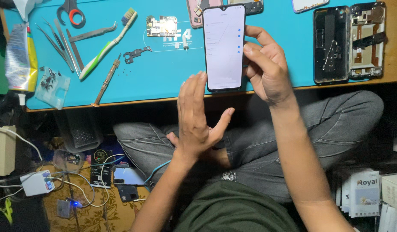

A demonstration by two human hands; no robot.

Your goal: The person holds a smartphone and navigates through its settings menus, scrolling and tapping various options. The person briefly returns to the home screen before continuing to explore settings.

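Your right hand [267,68] pinches the lit smartphone [224,47] by its right edge above the blue table [164,77], your open left hand [198,116] just below; likely light, rigid, slick, breakable glass.

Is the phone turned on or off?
On. The phone in the right hand has a bright lit screen showing a list of lines, and the left hand reaches its fingers to the bottom edge.

The right hand [267,68] grips a lit smartphone [224,46] by its edge, thumb on the side. The left hand [196,118], fingers straight, touches the phone's lower corner. Left of it lie a toothbrush [107,44] and screwdriver [106,81].
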